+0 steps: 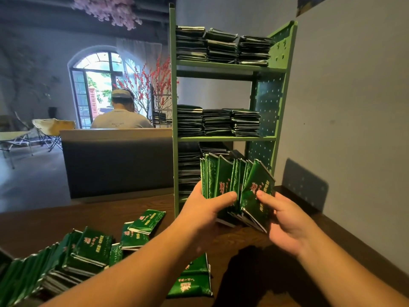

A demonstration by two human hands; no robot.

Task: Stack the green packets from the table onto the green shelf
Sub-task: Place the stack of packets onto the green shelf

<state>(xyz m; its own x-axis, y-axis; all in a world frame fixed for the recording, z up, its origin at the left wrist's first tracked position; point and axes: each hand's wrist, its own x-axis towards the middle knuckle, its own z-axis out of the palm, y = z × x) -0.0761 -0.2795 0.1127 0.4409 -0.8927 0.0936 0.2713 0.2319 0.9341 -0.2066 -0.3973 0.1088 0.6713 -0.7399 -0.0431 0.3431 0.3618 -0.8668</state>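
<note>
A fanned bundle of green packets stands upright between both hands, just in front of the green shelf's lowest level. My left hand grips the bundle from the left, thumb across its front. From the right, my right hand holds the outermost packet with its fingertips. The shelf's top and middle boards each carry three stacks of packets. Stacks also fill the left part of the bottom level. More loose green packets lie piled on the dark wooden table at the lower left.
A single packet lies on the table below my left forearm. A grey wall stands right of the shelf. Beyond a grey counter, a person sits with their back turned, near folding chairs and an arched window.
</note>
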